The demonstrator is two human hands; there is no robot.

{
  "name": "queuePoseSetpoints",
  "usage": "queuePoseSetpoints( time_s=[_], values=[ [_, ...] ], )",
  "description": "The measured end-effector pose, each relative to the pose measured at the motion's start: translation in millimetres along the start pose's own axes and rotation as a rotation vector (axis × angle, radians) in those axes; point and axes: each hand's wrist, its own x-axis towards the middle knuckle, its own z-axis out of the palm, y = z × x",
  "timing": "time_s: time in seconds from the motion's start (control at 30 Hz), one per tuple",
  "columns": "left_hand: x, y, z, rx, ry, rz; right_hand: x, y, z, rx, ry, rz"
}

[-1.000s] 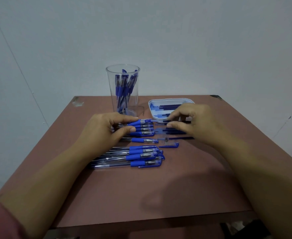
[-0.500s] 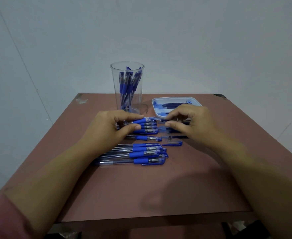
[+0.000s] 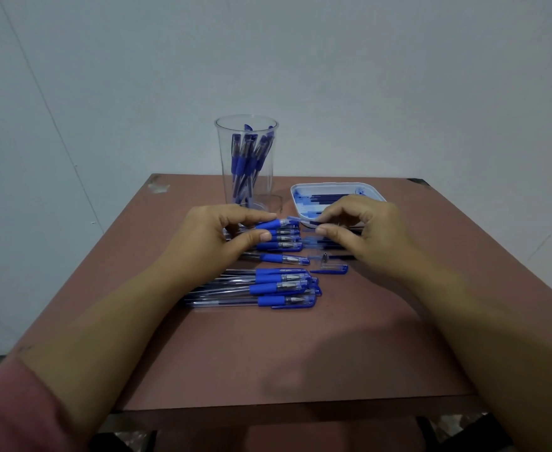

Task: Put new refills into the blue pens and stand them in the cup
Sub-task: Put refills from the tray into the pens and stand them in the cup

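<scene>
My left hand [image 3: 216, 238] pinches a clear-barrelled blue pen [image 3: 269, 225] by its grip, my right hand [image 3: 364, 231] pinches its cap [image 3: 295, 220], both unmoved.

A reddish-brown table [image 3: 268, 353], chipped at its far-left corner, stands against a plain pale wall [image 3: 365, 76] in dim, even light.

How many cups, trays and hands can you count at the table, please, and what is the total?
Clear cup: 1
White tray: 1
Hands: 2 (left hand, right hand)
Total: 4
The pens are left out because they are too bunched to count reliably.
</scene>
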Motion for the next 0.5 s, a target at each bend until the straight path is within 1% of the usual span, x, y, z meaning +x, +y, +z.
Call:
queuePoseSetpoints(
  time_s=[0.27, 0.4, 0.5],
  values=[
    [-0.2, -1.0, 0.4, -0.002, 0.007, -0.005, -0.3, 5.9, 0.2, -0.051, -0.008, -0.024],
    [-1.2, -2.4, -2.6, 0.087, -0.039, 0.009, 1.2, 16.0, -0.6, -0.137, -0.025, -0.1],
    [-2.3, -2.8, -2.4, 0.154, -0.072, 0.027, 3.5, 18.1, 3.4, -0.209, -0.051, -0.205]
  ],
)
